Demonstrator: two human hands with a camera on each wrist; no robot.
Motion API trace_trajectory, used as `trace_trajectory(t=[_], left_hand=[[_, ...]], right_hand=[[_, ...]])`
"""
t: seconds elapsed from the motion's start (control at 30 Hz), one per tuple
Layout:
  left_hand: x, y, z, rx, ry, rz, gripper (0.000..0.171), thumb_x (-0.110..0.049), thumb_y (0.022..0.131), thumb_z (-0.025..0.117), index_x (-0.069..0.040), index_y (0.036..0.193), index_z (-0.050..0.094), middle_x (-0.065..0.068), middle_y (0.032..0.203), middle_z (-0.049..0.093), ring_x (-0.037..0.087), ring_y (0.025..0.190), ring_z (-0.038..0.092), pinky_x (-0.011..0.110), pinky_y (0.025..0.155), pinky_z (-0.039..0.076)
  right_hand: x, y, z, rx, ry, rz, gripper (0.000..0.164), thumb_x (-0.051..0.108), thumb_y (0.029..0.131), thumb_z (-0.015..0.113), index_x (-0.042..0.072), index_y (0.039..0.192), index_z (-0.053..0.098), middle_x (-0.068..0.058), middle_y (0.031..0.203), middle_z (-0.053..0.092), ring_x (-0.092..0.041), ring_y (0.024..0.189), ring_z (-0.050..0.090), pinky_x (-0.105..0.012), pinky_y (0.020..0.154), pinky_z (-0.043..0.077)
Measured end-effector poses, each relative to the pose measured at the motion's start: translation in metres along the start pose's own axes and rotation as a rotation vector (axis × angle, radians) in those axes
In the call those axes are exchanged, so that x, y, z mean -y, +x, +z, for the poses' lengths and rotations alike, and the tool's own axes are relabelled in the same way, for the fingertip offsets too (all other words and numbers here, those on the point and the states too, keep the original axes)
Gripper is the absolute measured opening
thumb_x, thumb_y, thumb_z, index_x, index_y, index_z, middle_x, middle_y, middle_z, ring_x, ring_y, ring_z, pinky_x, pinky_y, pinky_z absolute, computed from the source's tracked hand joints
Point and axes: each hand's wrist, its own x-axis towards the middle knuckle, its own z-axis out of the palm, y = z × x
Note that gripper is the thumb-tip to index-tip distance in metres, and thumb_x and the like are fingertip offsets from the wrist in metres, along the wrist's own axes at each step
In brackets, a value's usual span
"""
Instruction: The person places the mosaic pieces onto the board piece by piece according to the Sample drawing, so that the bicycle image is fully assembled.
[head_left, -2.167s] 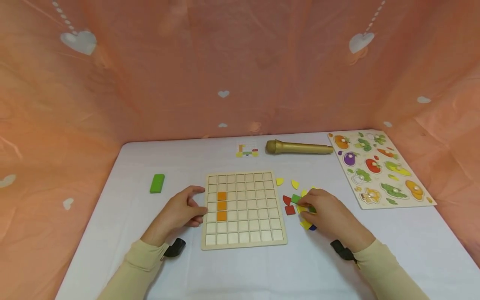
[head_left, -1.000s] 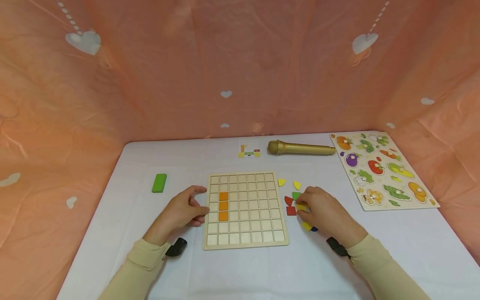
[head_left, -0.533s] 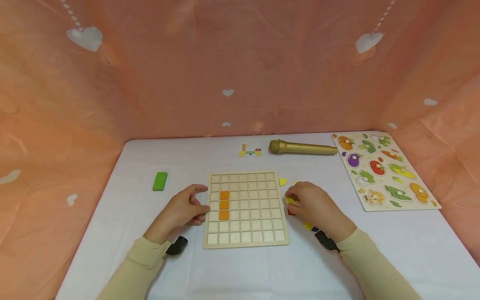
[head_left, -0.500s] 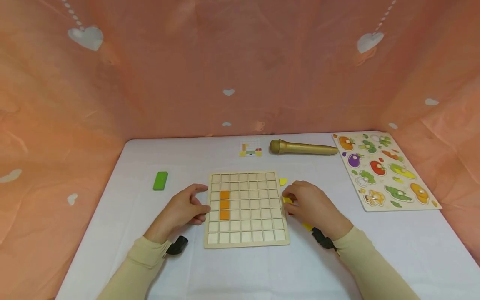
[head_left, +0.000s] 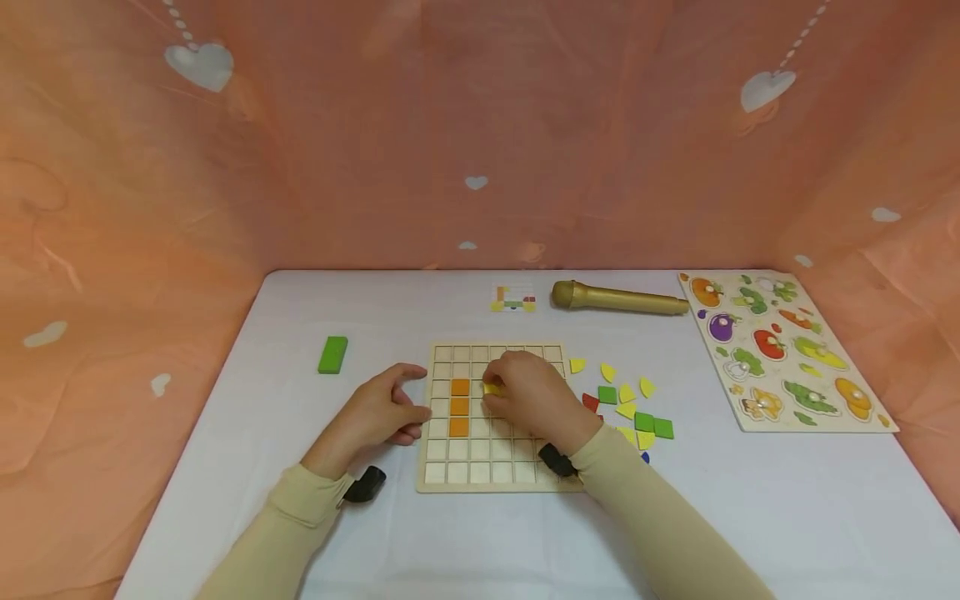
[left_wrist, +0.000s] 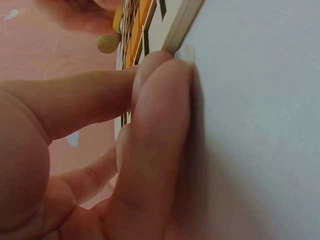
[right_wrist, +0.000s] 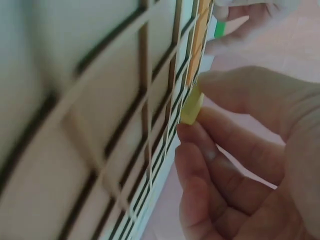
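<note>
A wooden grid board (head_left: 471, 473) lies mid-table, with three orange square tiles (head_left: 460, 407) stacked in a column in its left part. My right hand (head_left: 534, 393) is over the upper middle of the board, pinching a small yellow tile (right_wrist: 191, 107) between thumb and fingertips. In the right wrist view that tile is close to the grid; its full outline is hidden. At the board's left edge, my left hand (head_left: 377, 414) touches the rim with thumb and fingertips, fingers relaxed. Right of the board lie loose yellow (head_left: 626, 393), green (head_left: 643, 422), red and blue pieces.
A small printed pattern card (head_left: 513, 297) lies behind the board, beside a gold microphone (head_left: 618, 298). A vegetable knob puzzle (head_left: 797, 350) occupies the right rear. On the left sits a green block (head_left: 333, 355). Peach curtains (head_left: 480, 133) enclose the table's back and sides.
My right hand has gone left from the loose pieces to above the board, carrying the yellow tile. My left hand keeps its place at the board's edge. The head view has shifted slightly.
</note>
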Motion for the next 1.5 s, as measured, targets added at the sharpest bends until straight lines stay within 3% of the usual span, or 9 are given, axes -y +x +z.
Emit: trace_trajectory(t=[0.87, 1.5], left_hand=[[-0.002, -0.004, 0.002, -0.019, 0.009, -0.015, 0.066, -0.009, 0.095, 0.082, -0.014, 0.154, 0.053, 0.014, 0.095, 0.065, 0.018, 0.069, 0.073, 0.03, 0.067, 0.067], [-0.001, 0.001, 0.001, -0.014, 0.02, -0.002, 0.066, -0.009, 0.095, 0.082, -0.013, 0.154, 0.052, 0.014, 0.095, 0.066, 0.017, 0.069, 0.074, 0.031, 0.067, 0.067]], right_hand=[[0.016, 0.013, 0.013, -0.013, -0.041, 0.032, 0.015, 0.022, 0.097, 0.081, 0.01, 0.105, 0.082, -0.002, 0.093, 0.071, -0.017, 0.086, 0.062, -0.034, 0.076, 0.059], [0.016, 0.013, 0.014, -0.013, -0.057, 0.004, 0.011, 0.014, 0.096, 0.08, 0.008, 0.105, 0.083, -0.005, 0.098, 0.075, -0.021, 0.09, 0.066, -0.037, 0.083, 0.062]])
